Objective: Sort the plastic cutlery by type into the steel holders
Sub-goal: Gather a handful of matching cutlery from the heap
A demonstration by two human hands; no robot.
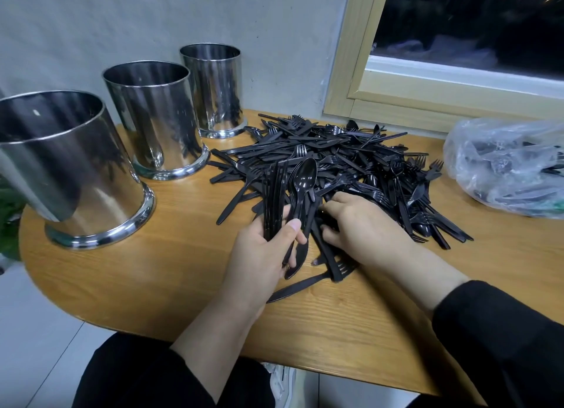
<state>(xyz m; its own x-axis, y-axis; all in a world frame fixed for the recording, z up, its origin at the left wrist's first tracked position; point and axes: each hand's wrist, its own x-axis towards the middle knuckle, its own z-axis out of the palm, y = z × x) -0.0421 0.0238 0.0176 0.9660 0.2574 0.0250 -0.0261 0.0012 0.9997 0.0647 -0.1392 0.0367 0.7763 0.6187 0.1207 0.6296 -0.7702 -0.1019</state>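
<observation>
Left hand (262,249) grip holds spoons (300,188), beside pile (351,163)

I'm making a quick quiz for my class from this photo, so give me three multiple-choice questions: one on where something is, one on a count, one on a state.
1. Where does the plastic bag lie relative to the cutlery pile?
A. Right of it, under the window
B. Left of it
C. Inside a holder

2. How many steel holders stand on the table?
A. Two
B. Three
C. Five

3. What is the left hand doing?
A. Lying flat on the table
B. Gripping a bundle of cutlery with a spoon on top
C. Lifting a holder

Answers:
1 A, the bag sits at the table's right end.
2 B, three steel cylinders stand in a row by the wall.
3 B, its fingers curl round several black pieces.
</observation>
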